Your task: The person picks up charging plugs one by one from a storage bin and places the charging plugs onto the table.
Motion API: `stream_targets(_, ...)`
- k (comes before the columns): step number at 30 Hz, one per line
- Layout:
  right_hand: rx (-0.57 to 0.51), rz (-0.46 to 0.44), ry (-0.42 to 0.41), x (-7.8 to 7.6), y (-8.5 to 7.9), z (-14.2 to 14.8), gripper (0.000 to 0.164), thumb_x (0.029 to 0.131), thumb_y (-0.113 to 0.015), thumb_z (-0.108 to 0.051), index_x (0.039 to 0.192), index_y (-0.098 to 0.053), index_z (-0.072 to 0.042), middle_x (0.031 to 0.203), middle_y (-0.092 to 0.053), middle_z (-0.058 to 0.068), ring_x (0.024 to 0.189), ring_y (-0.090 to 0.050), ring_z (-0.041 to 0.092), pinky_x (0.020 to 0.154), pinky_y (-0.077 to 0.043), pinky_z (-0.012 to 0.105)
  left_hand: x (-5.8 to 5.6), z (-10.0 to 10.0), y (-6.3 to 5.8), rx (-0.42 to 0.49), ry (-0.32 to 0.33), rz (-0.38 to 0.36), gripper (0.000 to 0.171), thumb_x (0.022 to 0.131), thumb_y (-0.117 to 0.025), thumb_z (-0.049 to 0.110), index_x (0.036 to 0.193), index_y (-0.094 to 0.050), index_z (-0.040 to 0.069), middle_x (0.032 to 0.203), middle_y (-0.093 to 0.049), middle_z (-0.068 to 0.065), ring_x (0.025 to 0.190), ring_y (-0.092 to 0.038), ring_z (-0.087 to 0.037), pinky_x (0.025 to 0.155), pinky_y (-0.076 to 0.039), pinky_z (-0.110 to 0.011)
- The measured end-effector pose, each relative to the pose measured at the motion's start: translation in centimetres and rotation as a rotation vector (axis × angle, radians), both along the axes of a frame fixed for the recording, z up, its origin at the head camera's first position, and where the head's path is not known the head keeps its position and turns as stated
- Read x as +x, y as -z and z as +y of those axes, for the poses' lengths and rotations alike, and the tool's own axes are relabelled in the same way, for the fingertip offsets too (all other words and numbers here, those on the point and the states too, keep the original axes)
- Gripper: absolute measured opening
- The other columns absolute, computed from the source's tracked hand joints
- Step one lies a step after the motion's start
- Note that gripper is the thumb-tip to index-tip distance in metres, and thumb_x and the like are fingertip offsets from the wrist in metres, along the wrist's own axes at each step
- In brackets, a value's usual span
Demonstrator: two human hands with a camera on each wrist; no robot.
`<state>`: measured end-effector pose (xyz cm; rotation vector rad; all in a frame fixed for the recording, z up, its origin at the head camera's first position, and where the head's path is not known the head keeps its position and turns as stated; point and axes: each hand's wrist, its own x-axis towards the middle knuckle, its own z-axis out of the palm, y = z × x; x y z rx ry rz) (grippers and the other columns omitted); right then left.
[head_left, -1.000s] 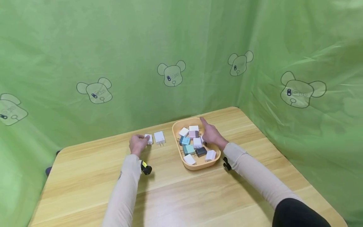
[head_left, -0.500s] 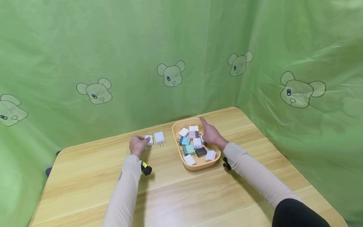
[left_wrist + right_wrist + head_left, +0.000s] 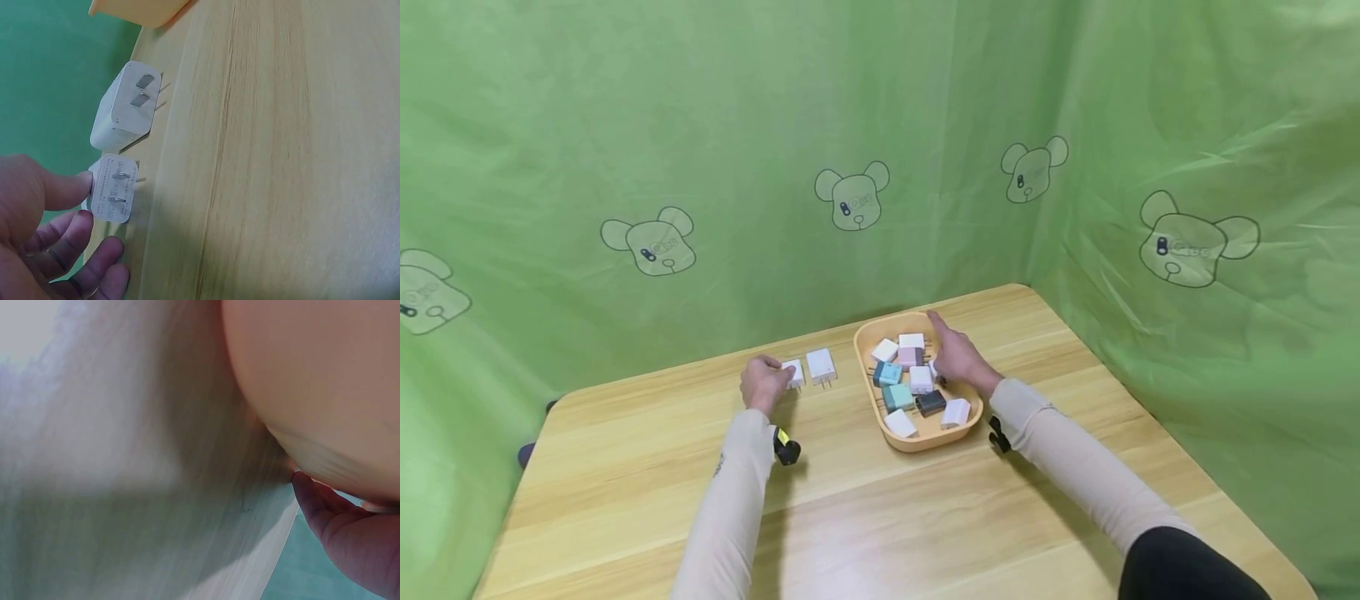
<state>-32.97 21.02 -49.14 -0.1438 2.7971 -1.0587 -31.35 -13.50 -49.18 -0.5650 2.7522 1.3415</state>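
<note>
Pinching a charger [image 3: 110,189], the left hand [image 3: 763,384] seemingly drew it nearer.

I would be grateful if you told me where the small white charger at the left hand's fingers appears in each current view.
Head: left of centre, below mid-height; the small white charger is at the left hand, just left of the larger white charger.
Left wrist: left of centre, slightly below mid-height, prongs showing, directly below the larger white charger.
Right wrist: not in it.
Shared landmark: the wooden table shows in all three.
</note>
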Motion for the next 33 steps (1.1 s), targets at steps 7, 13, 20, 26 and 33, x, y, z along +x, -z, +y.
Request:
stream_targets(7, 0.006, -0.002, -0.006, -0.1, -0.1, -0.2, 0.099, 0.082, -0.047, 0.015, 0.165, -0.002, -0.018, 0.158, -0.037, 0.03, 0.082, -0.065, 0.026, 0.061, -0.056, 0.028, -0.1, -0.3, -0.5, -0.055, -0.015, 0.031, 0.041, 0.087, -0.073, 0.032, 0.116, -0.064, 0.003, 0.118, -0.068, -0.019, 0.105, -0.062, -0.035, 0.09, -0.052, -0.045)
stream_targets(13, 0.011, 0.005, -0.01, -0.2, -0.3, -0.2, 0.1, 0.082, -0.048, 0.016, 0.164, -0.002, -0.018, 0.157, -0.039, 0.031, 0.079, -0.064, 0.026, 0.061, -0.056, 0.028, -0.6, 0.3, -1.9, -0.071, -0.043, 0.18, 0.049, 0.087, -0.075, 0.037, 0.12, -0.064, 0.002, 0.12, -0.07, -0.02, 0.102, -0.065, -0.036, 0.089, -0.052, -0.046)
stream_targets(20, 0.01, -0.006, -0.009, -0.1, 0.0, 0.1, 0.1, 0.082, -0.048, 0.015, 0.164, -0.001, -0.017, 0.157, -0.038, 0.032, 0.079, -0.064, 0.024, 0.065, -0.056, 0.028, -0.3, 2.4, -4.2, -0.11, 0.011, 0.256, 0.047, 0.089, -0.075, 0.033, 0.124, -0.063, 0.003, 0.099, -0.074, -0.017, 0.077, -0.067, -0.027, 0.068, -0.053, -0.034)
stream_targets(26, 0.018, 0.003, -0.008, 0.0, 0.2, 0.3, 0.099, 0.083, -0.047, 0.015, 0.164, -0.002, -0.017, 0.158, -0.037, 0.031, 0.088, -0.066, 0.028, 0.07, -0.058, 0.029, 0.4, 5.1, -5.8, -0.133, 0.113, 0.297, 0.049, 0.089, -0.075, 0.035, 0.124, -0.062, 0.003, 0.098, -0.074, -0.014, 0.082, -0.069, -0.025, 0.072, -0.057, -0.035)
stream_targets(33, 0.016, 0.007, -0.012, 0.0, 0.1, 0.1, 0.101, 0.082, -0.048, 0.015, 0.164, 0.001, -0.019, 0.16, -0.036, 0.03, 0.103, -0.066, 0.034, 0.078, -0.06, 0.033, 1.9, 8.7, -7.9, -0.213, 0.307, 0.349, 0.045, 0.09, -0.075, 0.039, 0.118, -0.064, 0.006, 0.098, -0.072, -0.011, 0.082, -0.067, -0.025, 0.07, -0.057, -0.035)
